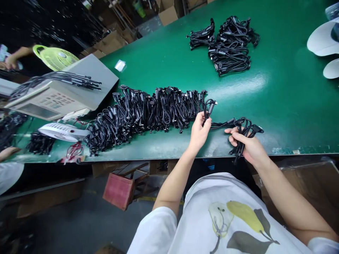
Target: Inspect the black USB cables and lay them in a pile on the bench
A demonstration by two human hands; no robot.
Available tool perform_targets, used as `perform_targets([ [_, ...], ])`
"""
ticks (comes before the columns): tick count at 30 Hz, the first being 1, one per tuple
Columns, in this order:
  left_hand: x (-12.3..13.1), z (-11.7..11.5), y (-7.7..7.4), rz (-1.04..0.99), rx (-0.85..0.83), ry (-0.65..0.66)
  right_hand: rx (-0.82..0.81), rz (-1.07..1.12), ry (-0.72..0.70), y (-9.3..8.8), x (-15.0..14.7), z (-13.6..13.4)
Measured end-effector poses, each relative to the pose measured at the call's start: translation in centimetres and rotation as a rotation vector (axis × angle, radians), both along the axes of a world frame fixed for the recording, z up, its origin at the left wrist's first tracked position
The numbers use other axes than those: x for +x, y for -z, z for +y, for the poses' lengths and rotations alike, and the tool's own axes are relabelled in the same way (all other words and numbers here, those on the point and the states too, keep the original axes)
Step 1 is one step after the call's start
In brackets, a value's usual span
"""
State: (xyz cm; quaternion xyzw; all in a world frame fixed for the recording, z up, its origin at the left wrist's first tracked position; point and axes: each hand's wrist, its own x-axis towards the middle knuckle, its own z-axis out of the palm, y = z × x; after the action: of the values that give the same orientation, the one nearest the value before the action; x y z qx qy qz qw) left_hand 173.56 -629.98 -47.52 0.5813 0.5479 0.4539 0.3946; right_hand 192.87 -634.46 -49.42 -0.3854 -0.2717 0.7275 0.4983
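1. The left hand [200, 133] is narrowly closed, with thumb and fingers pinching a looped black cable [209, 107] close to its metal-tipped connector.
2. The right hand [250, 146] is curled around a loose bunch of black cable loops [245, 135], fingers partly open, with connectors sticking out past the hand. A length of cable appears to run from this bunch toward the left hand; exact routing is hard to tell.
3. Handling: these loops look easiest to control with a firm grip near the connector and the slack kept gathered in the palm, so they don't snag the row alongside.
4. Just left of the hands, a long row of bundled black cables [140, 113] lies across the green counter [278, 116]. Its end nearly touches the left hand.
5. Upper center: a separate heap of black cables [227, 46] sits well apart from the row.
6. Left: a grey machine [60, 88] has more black cables [76, 81] across its top, with a white fan [62, 130] near its lower edge.
7. Upper left: a co-worker's hand [12, 61] is near a yellow-green fan [54, 58].
8. Below the counter: a red stool [118, 190] stands on the floor [79, 222]. Cardboard boxes [168, 12] sit beyond the counter at the top.
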Motion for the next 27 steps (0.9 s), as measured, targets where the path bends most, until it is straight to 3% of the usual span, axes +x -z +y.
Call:
perform_targets([
  [3, 0.0, -0.5, 1.3, 0.092, -0.054, 0.007, -0.014, -0.072, 0.049, -0.1, -0.3, -0.4],
  [5, -0.2, -0.8, 1.4, 0.278, -0.058, 0.02, -0.052, -0.08, 0.099, -0.1, -0.3, -0.7],
  [10, 1.1, -1.3, 0.3, 0.872, 0.239, 0.085, -0.073, -0.032, 0.209, -0.2, -0.3, -1.4],
  [13, 2.9, -0.3, 0.0, 1.071, 0.262, 0.2, -0.063, -0.001, 0.231, -0.4, -0.4, -1.7],
  [15, 3.6, 0.6, -0.2, 1.092, 0.231, 0.236, -0.074, 0.011, 0.235, -0.5, -0.3, -2.0],
  [20, 3.3, 1.6, -1.0, 0.827, 0.234, 0.239, -0.109, 0.03, 0.269, -0.4, 0.5, -2.9],
  [23, 3.1, 1.2, -1.2, 0.905, 0.274, 0.223, -0.133, 0.036, 0.268, -0.3, 0.7, -3.0],
  [27, 4.1, 0.9, -0.6, 1.046, 0.284, 0.369, -0.137, 0.037, 0.28, 0.1, 0.1, -2.8],
])
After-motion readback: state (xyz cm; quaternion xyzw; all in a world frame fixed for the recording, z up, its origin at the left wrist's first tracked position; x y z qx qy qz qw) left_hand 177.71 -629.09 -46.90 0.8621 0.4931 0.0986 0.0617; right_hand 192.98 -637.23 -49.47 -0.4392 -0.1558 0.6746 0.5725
